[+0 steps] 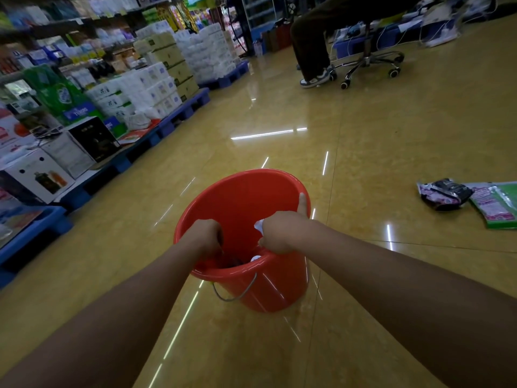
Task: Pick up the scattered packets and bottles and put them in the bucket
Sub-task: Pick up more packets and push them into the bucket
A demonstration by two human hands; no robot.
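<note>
Partway done, looks like. Left hand and right hand both have fingers clenched over the rim of the round red plastic bucket on the glossy yellow tiled floor. Some stuff's inside. A crumpled purple-black packet and a flat green packet lie off to the right, not yet picked up.

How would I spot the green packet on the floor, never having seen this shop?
Start at the red bucket on the yellow floor. To its right lie a few packets; the green packet is the outermost, lying flat. Its green edge sets it apart from the black packet and purple packet beside it.
</note>
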